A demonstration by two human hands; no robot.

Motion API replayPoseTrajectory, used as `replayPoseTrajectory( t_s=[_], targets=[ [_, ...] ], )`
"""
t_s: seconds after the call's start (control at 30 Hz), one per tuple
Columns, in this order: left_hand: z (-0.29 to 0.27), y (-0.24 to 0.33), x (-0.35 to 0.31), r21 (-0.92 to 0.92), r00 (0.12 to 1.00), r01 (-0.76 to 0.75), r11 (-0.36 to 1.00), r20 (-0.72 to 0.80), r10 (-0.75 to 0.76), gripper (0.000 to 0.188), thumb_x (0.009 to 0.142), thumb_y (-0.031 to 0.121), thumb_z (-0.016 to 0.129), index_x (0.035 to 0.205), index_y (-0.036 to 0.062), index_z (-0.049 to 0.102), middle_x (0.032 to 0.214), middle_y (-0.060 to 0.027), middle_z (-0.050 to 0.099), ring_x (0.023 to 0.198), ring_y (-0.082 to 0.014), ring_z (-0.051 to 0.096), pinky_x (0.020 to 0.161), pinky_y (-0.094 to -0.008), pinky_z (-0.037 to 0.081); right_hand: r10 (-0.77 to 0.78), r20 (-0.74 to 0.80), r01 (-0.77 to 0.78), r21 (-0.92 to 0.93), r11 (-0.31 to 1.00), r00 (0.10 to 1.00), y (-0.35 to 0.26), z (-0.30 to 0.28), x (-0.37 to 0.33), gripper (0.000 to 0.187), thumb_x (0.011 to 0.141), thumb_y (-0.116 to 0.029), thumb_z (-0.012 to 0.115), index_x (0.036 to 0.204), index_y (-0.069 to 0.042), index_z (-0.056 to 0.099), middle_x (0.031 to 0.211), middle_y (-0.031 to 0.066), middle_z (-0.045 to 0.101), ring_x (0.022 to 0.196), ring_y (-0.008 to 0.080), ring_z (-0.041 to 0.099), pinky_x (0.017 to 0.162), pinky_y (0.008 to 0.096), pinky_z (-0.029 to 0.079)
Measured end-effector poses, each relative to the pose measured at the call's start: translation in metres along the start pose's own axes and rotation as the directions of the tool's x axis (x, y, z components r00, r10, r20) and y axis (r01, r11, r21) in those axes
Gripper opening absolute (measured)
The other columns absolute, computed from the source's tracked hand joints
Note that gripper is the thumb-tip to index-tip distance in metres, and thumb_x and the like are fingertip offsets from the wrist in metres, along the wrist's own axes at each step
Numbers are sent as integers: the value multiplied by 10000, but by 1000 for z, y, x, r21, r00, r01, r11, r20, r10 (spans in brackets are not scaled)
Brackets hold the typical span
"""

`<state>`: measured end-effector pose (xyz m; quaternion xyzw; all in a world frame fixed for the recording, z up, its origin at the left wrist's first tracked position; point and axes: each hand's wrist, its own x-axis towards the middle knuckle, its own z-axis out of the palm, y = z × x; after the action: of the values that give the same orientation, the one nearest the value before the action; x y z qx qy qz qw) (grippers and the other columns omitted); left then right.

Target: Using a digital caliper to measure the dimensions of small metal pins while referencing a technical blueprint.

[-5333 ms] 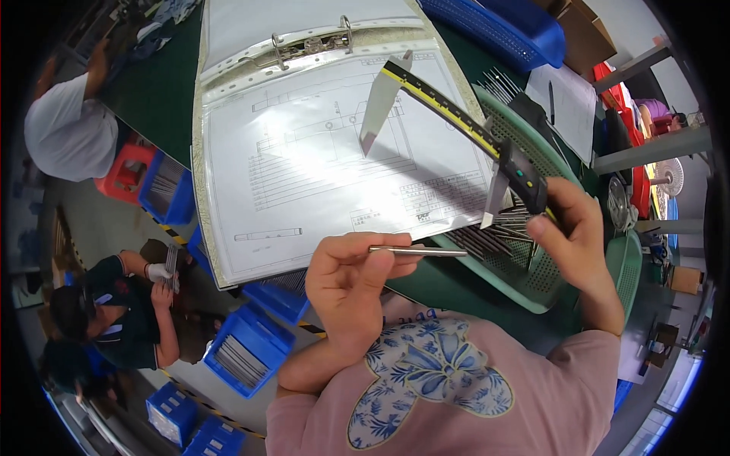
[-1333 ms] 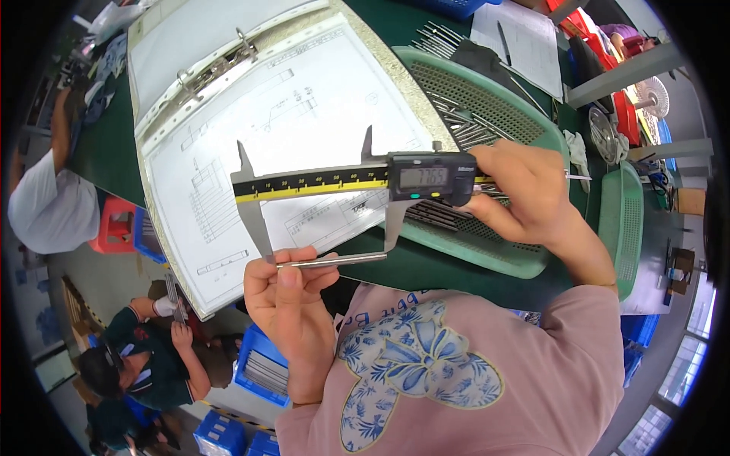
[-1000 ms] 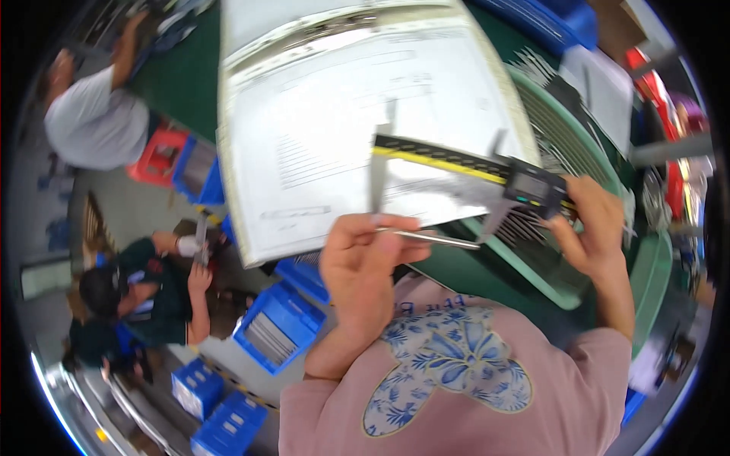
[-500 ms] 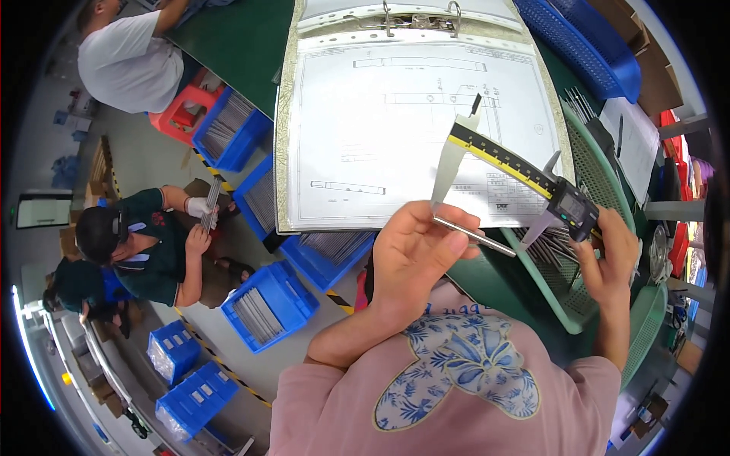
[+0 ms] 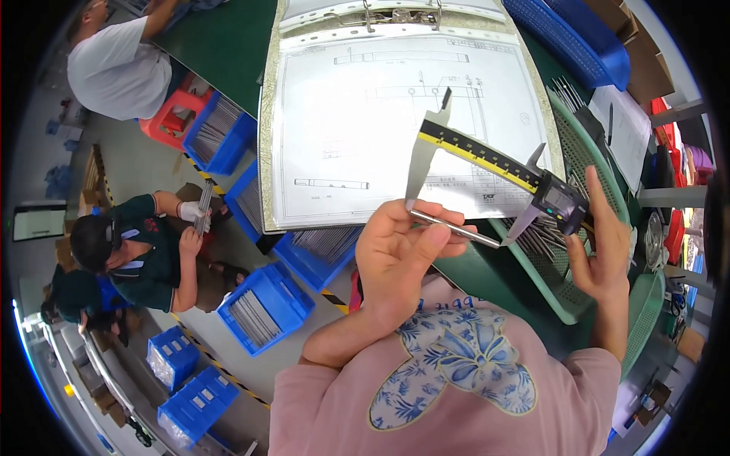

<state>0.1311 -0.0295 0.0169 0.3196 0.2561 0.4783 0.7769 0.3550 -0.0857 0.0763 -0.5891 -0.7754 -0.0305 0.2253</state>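
My left hand (image 5: 395,262) is closed round a thin metal rod (image 5: 465,233), pinched between thumb and fingers and slanting down to the right. A digital caliper (image 5: 487,157) spans the rod lengthwise, its long jaws at or close to the rod's two ends. Whether both jaws touch is too fine to tell. My right hand (image 5: 606,262) supports the caliper at its display end, with the thumb below and the index finger lifted away; its other fingers are partly hidden behind the tool. Beneath the caliper lies an open ring binder with a technical drawing (image 5: 342,114).
A green basket (image 5: 569,311) with metal rods stands to the right, a blue basket (image 5: 566,45) behind it. Blue bins of rods (image 5: 293,292) stand on the left. One co-worker (image 5: 141,235) holds several rods; another person (image 5: 122,64) sits at the far left.
My right index finger has lifted off the caliper and straightened. Caliper, rod and both hands appear slightly further left, as does the whole scene.
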Motion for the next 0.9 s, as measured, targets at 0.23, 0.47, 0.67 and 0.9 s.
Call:
replayPoseTrajectory(
  t_s=[0.23, 0.47, 0.67, 0.9],
  targets=[
    [-2, -1, -2, 64, 999, -35, 997, 18, 34, 165, 828, 17, 483, 976, -40, 439, 927, -165, 554, 841, -216, 589, 703, -262, 508, 189, 166, -206, 92, 974, 968, 0, -3, -12, 649, 650, -8, 509, 1256, 76, 292, 1064, 218, 514, 665, 196, 555, 606, 273, 435],
    [-28, 12, -17, 357, 951, -308, 882, 126, 282, 188, 772, -72, 486, 954, -26, 480, 880, -135, 528, 780, -170, 559, 670, -235, 463, 364, -69, -353, 138, 925, 929, 5, 5, -8, 521, 753, -3, 505, 1246, 43, 342, 1000, 123, 550, 750, 121, 506, 665, 219, 405],
    [-46, 41, -7, 297, 784, -607, 737, 76, 616, 162, 798, -16, 475, 952, -9, 427, 846, -137, 500, 748, -215, 565, 693, -326, 491, 471, -150, -462, 91, 882, 869, 16, 22, -22, 420, 741, -40, 573, 1136, 46, 463, 861, 89, 553, 682, 82, 470, 607, 192, 388],
    [-49, 49, 16, 342, 875, -482, 807, 138, 464, 153, 792, -20, 483, 935, -12, 429, 843, -142, 503, 774, -222, 561, 726, -337, 480, 569, -273, -592, -4, 806, 776, 19, 25, -25, 290, 713, -109, 640, 929, 56, 541, 694, 65, 543, 582, 80, 468, 523, 206, 385]
  ],
)
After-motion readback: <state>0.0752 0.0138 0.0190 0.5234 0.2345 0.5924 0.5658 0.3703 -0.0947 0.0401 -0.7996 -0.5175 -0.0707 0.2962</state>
